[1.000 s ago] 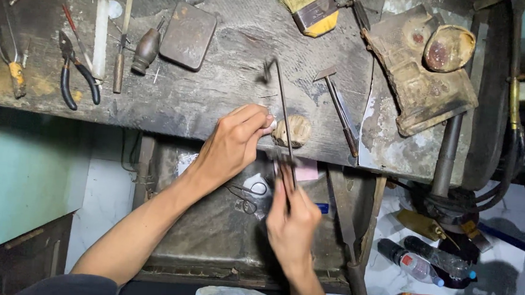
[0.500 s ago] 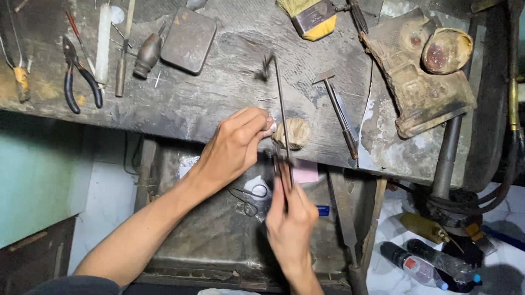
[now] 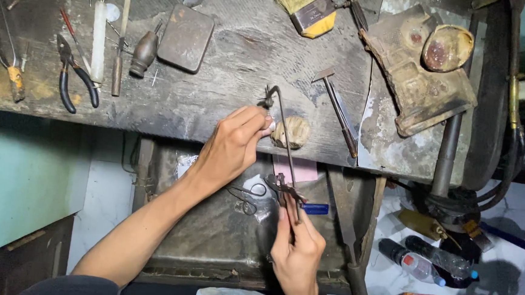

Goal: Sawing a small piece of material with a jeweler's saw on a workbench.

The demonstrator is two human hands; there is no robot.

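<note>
From the head camera, the left hand (image 3: 233, 147) pinches a small shiny piece (image 3: 270, 124) tight against a little wooden peg (image 3: 294, 131) at the edge of the workbench (image 3: 231, 60). The right hand (image 3: 297, 253) is closed around the handle of a thin saw (image 3: 283, 149), just below the bench. The saw's frame stands up beside the shiny piece, very near the left fingertips. Black pliers (image 3: 72, 78) lie far off to the left on the bench. A brush (image 3: 307, 7) and a small hammer (image 3: 336, 106) lie on it too.
</note>
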